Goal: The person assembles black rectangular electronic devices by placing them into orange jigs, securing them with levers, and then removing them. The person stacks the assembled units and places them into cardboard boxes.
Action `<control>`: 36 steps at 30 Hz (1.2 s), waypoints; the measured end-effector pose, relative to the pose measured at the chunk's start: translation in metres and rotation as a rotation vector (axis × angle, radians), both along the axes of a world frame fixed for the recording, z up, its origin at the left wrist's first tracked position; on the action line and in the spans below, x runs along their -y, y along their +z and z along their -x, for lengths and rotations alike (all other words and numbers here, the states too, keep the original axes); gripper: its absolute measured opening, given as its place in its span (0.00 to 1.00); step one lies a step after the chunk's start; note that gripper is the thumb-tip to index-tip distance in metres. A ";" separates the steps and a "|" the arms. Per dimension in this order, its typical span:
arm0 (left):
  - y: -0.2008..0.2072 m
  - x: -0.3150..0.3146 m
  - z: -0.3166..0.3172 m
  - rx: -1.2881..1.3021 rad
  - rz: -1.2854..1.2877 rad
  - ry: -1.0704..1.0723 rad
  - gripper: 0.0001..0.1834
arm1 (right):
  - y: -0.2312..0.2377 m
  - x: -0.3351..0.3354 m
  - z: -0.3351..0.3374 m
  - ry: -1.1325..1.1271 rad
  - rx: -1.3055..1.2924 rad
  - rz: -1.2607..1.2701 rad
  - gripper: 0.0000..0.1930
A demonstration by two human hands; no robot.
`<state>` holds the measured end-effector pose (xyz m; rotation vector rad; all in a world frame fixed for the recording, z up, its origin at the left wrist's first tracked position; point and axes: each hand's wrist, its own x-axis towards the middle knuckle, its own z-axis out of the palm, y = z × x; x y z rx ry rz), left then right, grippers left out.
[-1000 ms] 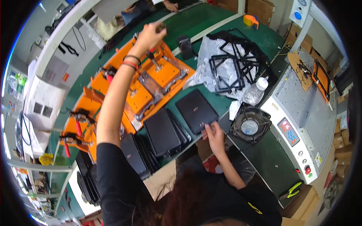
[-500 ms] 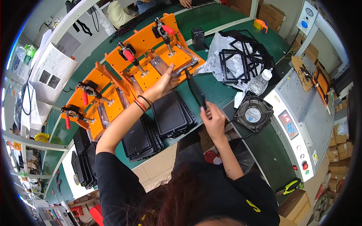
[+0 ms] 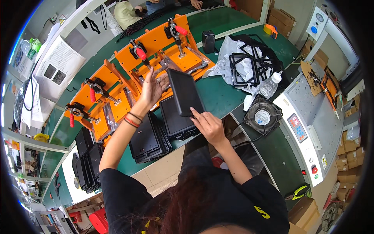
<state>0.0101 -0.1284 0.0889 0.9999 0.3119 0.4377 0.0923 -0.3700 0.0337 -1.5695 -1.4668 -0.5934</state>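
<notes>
Pinching a tilted black panel point(image 3: 186, 93), right hand point(image 3: 210, 127); left hand point(image 3: 152, 90) (spread wide, empty) beside it

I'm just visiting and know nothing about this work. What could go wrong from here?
The flat black casing could slip: only the right hand grips it, near its lower end, while the left hand is open beside it.

If dropped, it might hit and scuff the black casings stacked below.

The left hand might bump the nearby red-handled toggle clamp on the orange fixture.
</notes>
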 end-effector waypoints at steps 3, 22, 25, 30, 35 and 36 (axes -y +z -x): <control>0.023 0.023 0.008 -0.010 -0.306 0.172 0.35 | 0.009 -0.008 0.000 0.008 -0.007 -0.076 0.15; -0.017 0.008 0.015 -0.674 -1.242 0.003 0.45 | -0.020 -0.002 0.079 0.397 -1.408 0.335 0.19; -0.016 0.010 0.013 -0.745 -1.249 -0.072 0.44 | -0.024 -0.004 0.078 0.396 -1.421 0.368 0.20; -0.012 0.012 0.014 -0.751 -1.223 -0.201 0.41 | -0.028 0.000 0.069 0.378 -1.362 0.478 0.21; -0.015 0.024 0.021 -0.682 -1.252 -0.034 0.42 | -0.030 0.009 0.068 0.317 -1.303 0.433 0.20; -0.016 0.027 0.027 -0.687 -1.295 -0.003 0.42 | -0.028 0.014 0.068 0.300 -1.280 0.403 0.20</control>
